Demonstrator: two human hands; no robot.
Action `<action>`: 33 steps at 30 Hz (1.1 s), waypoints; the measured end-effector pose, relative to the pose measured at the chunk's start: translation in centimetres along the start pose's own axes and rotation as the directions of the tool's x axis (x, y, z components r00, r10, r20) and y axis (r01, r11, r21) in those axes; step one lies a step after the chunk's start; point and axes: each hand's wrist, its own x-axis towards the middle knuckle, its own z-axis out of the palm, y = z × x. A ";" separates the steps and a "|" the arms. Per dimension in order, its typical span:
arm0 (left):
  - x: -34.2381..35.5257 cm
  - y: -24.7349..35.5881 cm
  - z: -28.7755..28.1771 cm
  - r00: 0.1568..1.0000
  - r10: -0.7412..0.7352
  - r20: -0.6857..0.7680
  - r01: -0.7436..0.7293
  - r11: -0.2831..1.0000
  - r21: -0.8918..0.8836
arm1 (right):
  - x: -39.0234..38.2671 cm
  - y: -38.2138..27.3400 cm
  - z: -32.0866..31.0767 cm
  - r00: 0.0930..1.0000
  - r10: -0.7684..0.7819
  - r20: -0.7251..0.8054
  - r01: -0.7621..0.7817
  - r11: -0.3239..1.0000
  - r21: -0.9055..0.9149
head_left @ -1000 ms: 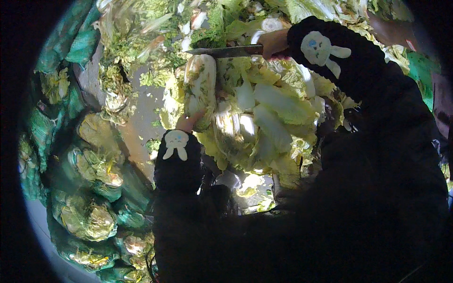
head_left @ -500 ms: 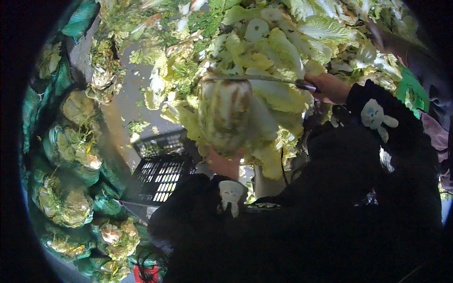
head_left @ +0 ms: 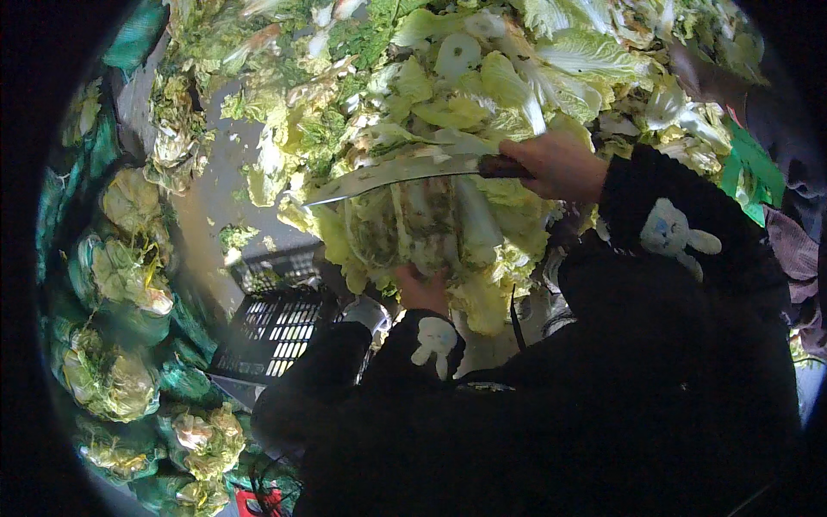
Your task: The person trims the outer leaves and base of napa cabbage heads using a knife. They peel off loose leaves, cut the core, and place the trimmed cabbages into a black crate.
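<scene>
A long curved knife [head_left: 392,177] is in my right hand [head_left: 558,164], whose fingers wrap round its dark handle. The blade reaches leftward across the far end of a napa cabbage [head_left: 428,222] with brown-streaked outer leaves. My left hand [head_left: 422,288] grips the near end of this cabbage; some of its fingers are hidden against the leaves. Beneath and around both hands lies a heap of loose, pale green and yellow cabbage leaves [head_left: 508,95]. A round cut stem piece [head_left: 457,55] rests on the heap beyond the knife.
Green net sacks of cabbages [head_left: 108,366] line the left side. A black plastic crate [head_left: 277,327] stands left of my left forearm, beside a grey surface [head_left: 226,168] with leaf scraps. Something bright green [head_left: 751,172] is at the right, and a red object [head_left: 258,501] lies low at the left.
The knife has swung toward me and to the left, its blade now showing broadside above the cabbage. My right hand moved left with it. My left hand shifted slightly right.
</scene>
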 end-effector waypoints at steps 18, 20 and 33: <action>-0.3 0.0 -0.6 0.989 0.140 0.043 -0.140 0.990 0.007 | 1.6 2.2 -3.9 0.907 0.062 0.417 -0.121 0.986 0.118; -0.3 -0.6 -0.2 0.979 0.175 0.104 -0.192 0.963 0.188 | -1.2 2.2 -3.6 0.930 0.084 0.357 -0.137 0.983 0.124; 0.4 -0.9 0.6 0.959 0.277 0.053 -0.280 0.959 0.053 | 0.5 -0.6 -1.0 0.996 -0.072 0.055 0.067 0.994 0.087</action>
